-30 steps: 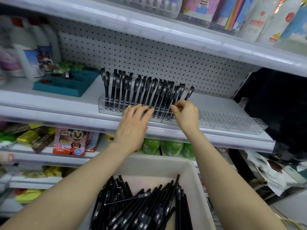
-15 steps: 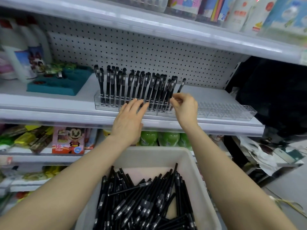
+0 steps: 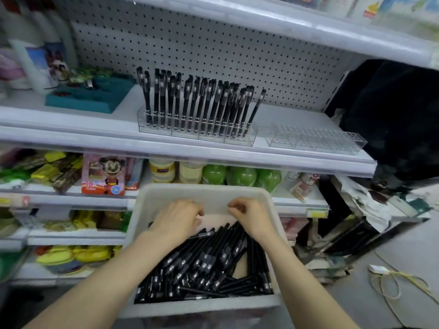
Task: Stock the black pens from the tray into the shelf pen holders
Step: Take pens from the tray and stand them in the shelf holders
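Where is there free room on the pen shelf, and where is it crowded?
Free: the empty clear plastic pen holder on the right, and the bare white shelf between it and the white pegboard. Crowded: the left clear holder, packed with upright black pens.

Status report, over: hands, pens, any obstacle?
Left hand and right hand over tray, fingers curled, grip unclear. Pens heaped in tray; left holder nearly full, right holder empty. No obstacle seen.
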Demonstrator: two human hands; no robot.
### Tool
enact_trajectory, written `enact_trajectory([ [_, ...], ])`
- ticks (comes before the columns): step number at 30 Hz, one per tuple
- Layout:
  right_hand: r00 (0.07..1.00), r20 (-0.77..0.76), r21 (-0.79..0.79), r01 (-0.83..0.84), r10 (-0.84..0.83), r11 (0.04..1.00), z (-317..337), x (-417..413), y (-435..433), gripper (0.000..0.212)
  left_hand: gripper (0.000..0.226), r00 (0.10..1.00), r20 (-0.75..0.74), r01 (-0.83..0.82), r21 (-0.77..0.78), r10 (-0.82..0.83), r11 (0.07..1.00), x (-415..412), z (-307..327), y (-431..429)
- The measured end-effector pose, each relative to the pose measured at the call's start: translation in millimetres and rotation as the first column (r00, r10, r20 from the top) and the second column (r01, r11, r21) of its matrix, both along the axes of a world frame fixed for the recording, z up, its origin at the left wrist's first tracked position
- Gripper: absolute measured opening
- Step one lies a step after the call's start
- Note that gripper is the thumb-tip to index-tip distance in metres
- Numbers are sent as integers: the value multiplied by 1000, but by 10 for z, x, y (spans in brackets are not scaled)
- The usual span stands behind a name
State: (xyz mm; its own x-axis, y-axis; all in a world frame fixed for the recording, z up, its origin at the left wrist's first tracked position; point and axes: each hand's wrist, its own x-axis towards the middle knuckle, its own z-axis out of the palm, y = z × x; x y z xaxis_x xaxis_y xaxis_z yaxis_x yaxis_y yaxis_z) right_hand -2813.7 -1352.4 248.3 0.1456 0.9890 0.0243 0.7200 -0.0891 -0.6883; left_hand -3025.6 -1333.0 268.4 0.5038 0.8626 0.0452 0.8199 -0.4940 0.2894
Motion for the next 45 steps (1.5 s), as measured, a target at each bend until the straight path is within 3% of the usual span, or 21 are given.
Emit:
enact_trajectory([
  [4, 998, 44, -74, -49, 52, 996, -147, -4, -24, 11, 26, 988, -152, -10, -94, -5, 996, 57, -256, -182],
  [11, 990, 72, -132, -109, 119, 985, -202, -99, -34, 17, 17, 990, -105, -100, -69, 92, 993, 75, -319, -172],
  [13, 994, -8, -155, -111, 111, 982, -190, -131, -26, 18, 16, 990, -56, -134, -55, 131, 989, 44, -297, -164],
  [16, 967, -247, -158, -109, 68, 981, -164, -174, -9, 17, 10, 981, 62, -180, -65, 184, 982, 7, -215, -131],
  [21, 699, -716, -144, -132, -11, 981, 12, -235, -21, 8, 5, 955, 236, -176, -43, 181, 983, 126, -3, -45],
  [24, 583, -812, -71, -59, -24, 996, 156, -178, 63, 7, 14, 942, 305, -146, -3, 140, 989, 259, 132, 60],
  [26, 567, -823, -29, -7, -20, 1000, 284, -113, 137, 9, 15, 939, 330, -116, 54, 92, 992, 344, 253, 174],
  [30, 559, -829, 70, 116, -7, 991, 690, -21, 305, 9, 19, 937, 350, -61, 193, -10, 979, 473, 566, 396],
  [34, 671, -741, 224, 251, -2, 942, 1266, 146, 542, 12, 41, 940, 340, -137, 419, -15, 898, 506, 851, 674],
  [40, 896, -442, 521, 295, -43, 801, 1938, 368, 878, 9, 51, 984, 161, -146, 487, 76, 861, 420, 875, 1012],
  [45, 983, -147, 613, 178, -111, 770, 2070, 331, 1089, 13, 53, 989, 128, -127, 537, 69, 834, 367, 757, 1059],
])
